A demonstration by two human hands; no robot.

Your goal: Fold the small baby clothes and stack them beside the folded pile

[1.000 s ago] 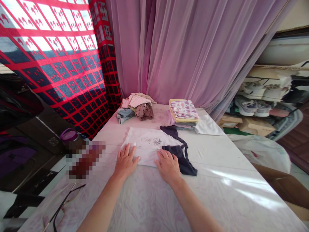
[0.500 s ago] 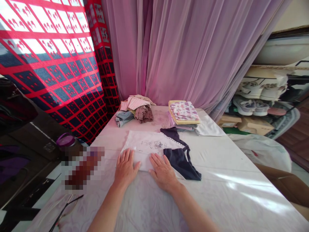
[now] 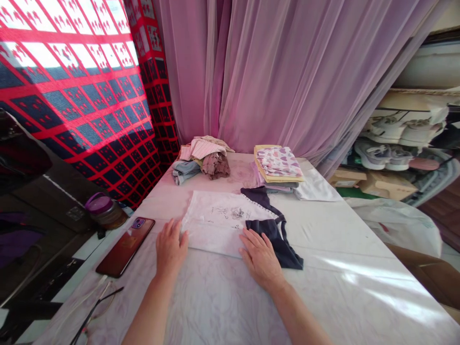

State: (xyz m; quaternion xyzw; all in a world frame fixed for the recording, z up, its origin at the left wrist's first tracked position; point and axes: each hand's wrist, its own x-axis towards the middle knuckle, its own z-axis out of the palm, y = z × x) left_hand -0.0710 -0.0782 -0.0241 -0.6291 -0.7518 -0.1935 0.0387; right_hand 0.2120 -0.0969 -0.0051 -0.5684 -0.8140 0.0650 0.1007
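Observation:
A white shirt (image 3: 215,223) with dark navy sleeves and a black print lies flat on the covered table, its near side folded over. At its left edge rests my left hand (image 3: 170,243), fingers spread and curving a little, thumb by the cloth. My right hand (image 3: 261,256) lies flat across the near fold, close to the navy sleeve (image 3: 278,242). Neither hand grips anything. Behind the shirt, on the right, sits a stack of folded clothes (image 3: 279,163) topped by a heart-patterned piece. A loose heap of clothes (image 3: 204,160) is at the back left.
On the left table edge lie a phone (image 3: 125,247) and eyeglasses (image 3: 100,302) beside a cable. A jar with a purple lid (image 3: 102,208) stands beyond them. A white folded cloth (image 3: 318,186) adjoins the stack. Shoes (image 3: 381,155) fill a rack on the right.
My left hand has moved left, off the shirt's folded front to its left edge. My right hand has slid right along the fold towards the navy sleeve. The view has shifted slightly.

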